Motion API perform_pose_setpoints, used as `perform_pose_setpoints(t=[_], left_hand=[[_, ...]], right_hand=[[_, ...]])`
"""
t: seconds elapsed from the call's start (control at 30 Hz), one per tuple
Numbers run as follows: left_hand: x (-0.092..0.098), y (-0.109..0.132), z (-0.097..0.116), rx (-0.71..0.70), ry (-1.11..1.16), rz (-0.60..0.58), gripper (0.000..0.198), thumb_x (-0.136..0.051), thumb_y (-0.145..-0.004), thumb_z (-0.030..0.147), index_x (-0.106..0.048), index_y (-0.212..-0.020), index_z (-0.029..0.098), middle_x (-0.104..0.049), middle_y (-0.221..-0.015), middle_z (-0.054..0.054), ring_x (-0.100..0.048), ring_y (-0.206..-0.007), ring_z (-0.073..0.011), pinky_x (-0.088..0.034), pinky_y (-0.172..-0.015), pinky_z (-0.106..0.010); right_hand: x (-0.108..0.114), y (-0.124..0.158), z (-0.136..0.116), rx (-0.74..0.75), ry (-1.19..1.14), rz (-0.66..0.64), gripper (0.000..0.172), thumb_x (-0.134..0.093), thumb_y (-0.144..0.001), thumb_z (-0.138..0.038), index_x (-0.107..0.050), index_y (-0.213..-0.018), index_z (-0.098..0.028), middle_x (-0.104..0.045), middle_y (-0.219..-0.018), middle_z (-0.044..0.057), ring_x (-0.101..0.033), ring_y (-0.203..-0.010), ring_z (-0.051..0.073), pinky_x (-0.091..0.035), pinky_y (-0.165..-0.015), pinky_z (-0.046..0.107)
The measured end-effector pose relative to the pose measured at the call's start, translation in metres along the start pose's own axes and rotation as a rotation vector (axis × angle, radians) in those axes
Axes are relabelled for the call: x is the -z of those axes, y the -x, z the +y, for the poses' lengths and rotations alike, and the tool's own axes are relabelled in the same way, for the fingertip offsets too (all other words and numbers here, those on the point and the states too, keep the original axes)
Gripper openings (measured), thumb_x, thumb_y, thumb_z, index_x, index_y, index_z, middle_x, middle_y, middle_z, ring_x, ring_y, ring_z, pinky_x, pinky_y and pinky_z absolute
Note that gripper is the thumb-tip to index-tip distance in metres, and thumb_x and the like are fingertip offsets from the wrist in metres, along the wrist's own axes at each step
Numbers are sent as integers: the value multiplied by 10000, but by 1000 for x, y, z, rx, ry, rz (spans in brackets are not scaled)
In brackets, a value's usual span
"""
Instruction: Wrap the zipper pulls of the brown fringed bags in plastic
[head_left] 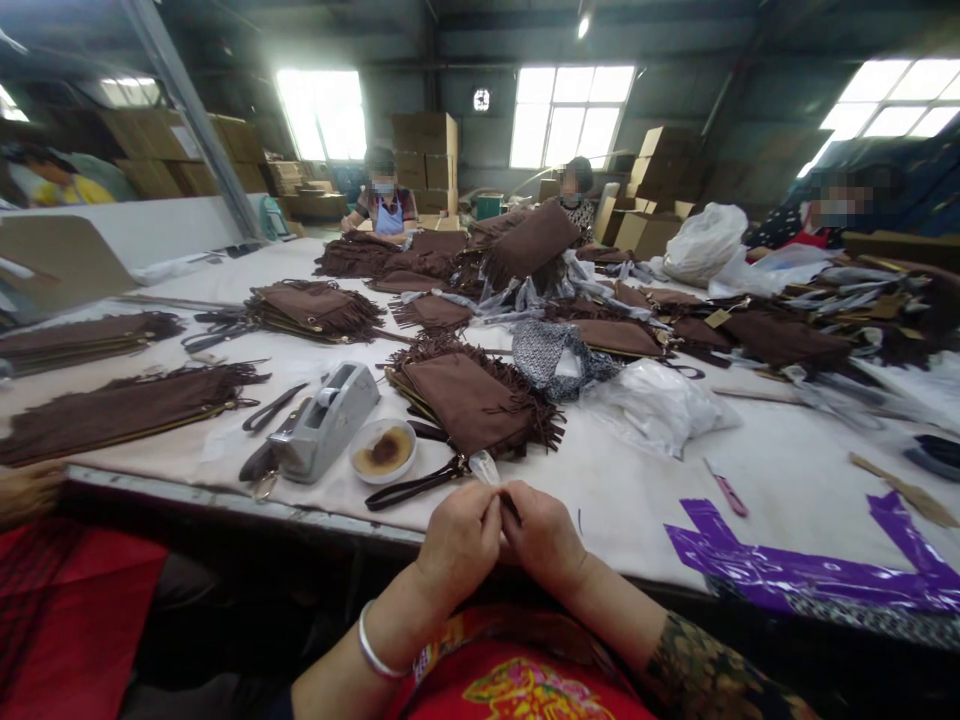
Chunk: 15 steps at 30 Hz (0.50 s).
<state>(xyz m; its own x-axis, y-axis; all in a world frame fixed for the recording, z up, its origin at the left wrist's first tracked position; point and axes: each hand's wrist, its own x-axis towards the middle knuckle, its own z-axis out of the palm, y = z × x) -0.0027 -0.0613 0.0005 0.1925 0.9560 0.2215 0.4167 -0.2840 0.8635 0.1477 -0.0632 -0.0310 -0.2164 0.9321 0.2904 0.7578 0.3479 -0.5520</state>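
Nearest you, your left hand (459, 532) and right hand (547, 532) meet at the near edge of the counter (637, 505), fingers curled tightly in. The right seems to pinch a small dark strip (511, 507); you can't tell what the left grips, though clear plastic (484, 467) shows just beyond its fingertips. Purple plastic (787, 572) and a pink cutter (729, 495) lie to the right. Just beyond your hands, a dark wrist strap (439, 474) leads toward the brown fringed pouch (471, 395) resting on the counter. Expect it to be light, soft and unlikely to slip; take its flat body, since the fringe may tangle. A shallow dish (386, 477) and a tape dispenser (319, 435) crowd its left, while patterned cloth (536, 350) and a white plastic bag (660, 405) hem in its right. Farther back, piled pouches (532, 242) block your reach, with a co-worker (388, 215) behind.
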Motion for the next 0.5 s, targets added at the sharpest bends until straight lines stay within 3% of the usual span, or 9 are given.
perform_pose_setpoints(t=[0.1,0.2,0.37,0.5], left_hand=[[1,-3,-8,299,136,44,221,-549,-850,348,-684,-804,179,-658,-740,-65,-599,-681,-187,-469,-631,-281],[-5,-10,-16,583,351,-10,335,-590,-808,481,-660,-787,155,-650,-711,-59,-601,-611,-177,-432,-475,-238],[-25,-22,-17,578,549,1,358,-726,-696,484,-636,-720,139,-635,-664,-36,-570,-564,-136,-421,-479,-211],[-47,-29,-17,745,942,61,358,-778,-656,423,-567,-767,157,-622,-649,-17,-587,-552,-142,-464,-523,-243]], right_hand=[[3,-1,-2,-199,-292,-11,126,-562,-869,-298,-627,-913,-200,-689,-783,35,-621,-714,175,-427,-661,263],[4,-2,-3,-287,-368,-16,119,-597,-833,-304,-637,-876,-200,-687,-752,28,-624,-695,180,-438,-658,274],[5,-3,-6,-234,-353,10,132,-559,-842,-282,-644,-910,-208,-691,-776,43,-625,-715,192,-440,-673,288],[5,-3,-5,-252,-358,-48,109,-567,-825,-271,-624,-891,-205,-657,-690,20,-598,-634,182,-421,-610,280]])
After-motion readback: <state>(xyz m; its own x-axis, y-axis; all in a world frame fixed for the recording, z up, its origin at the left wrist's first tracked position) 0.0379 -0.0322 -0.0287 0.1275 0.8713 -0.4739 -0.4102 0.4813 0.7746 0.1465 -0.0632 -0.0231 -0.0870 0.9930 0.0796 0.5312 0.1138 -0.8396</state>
